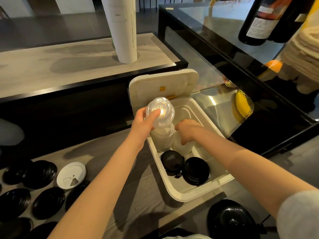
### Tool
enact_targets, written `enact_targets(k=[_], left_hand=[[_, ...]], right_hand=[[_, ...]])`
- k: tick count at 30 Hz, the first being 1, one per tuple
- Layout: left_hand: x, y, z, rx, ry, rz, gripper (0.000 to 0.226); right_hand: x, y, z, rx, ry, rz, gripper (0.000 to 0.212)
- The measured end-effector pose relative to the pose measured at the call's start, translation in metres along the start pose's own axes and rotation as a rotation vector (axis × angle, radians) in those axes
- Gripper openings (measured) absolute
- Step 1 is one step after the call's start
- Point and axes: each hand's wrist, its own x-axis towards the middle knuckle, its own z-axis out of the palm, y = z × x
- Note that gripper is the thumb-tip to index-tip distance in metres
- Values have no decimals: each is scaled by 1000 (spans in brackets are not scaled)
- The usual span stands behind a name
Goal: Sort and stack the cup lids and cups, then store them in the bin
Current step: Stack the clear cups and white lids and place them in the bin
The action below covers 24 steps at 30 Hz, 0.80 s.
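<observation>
A white bin (174, 192) sits on the counter with its lid (164, 87) flipped up at the back. My left hand (145, 121) grips a tall stack of clear dome lids (160, 112), standing in the bin's left side. My right hand (187, 131) reaches into the bin and closes on a second, lower stack of clear lids (181, 145). Two stacks of black lids (171, 162) (196, 170) rest in the bin's near end. Several stacks of black lids (41, 172) and one white lid (71, 175) lie on the counter at the left.
A tall sleeve of white cups (123, 30) stands on the raised ledge behind. A glass display case (241, 87) holding a banana stands right of the bin. A dark bottle (259, 23) is on top of it. A black round object (231, 219) is at the bottom right.
</observation>
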Motion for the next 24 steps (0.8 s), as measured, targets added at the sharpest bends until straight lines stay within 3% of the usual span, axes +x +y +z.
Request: enact_targets(k=[4,8,13,16,20,24], left_hand=[[0,1,1,1,10,-3,54],[1,8,5,53,16,-38,58],[3,25,18,192,1,-51,67],[-1,32,30,207,-51,-69,72],[-10,35,41,225,-149,-99,81],[-13,35,45,249,-235,-56,83]], right_hand=[[-4,10,8,33,79,-27,69],[-16,19,4,241,85,-40,91],[-47,31,-21,713,481,-129,78],[-70,38,-34,901,548,-188,88],[-95,41,-41,865,452,-297,98],[-101,39,-38,780,465,-299,96]])
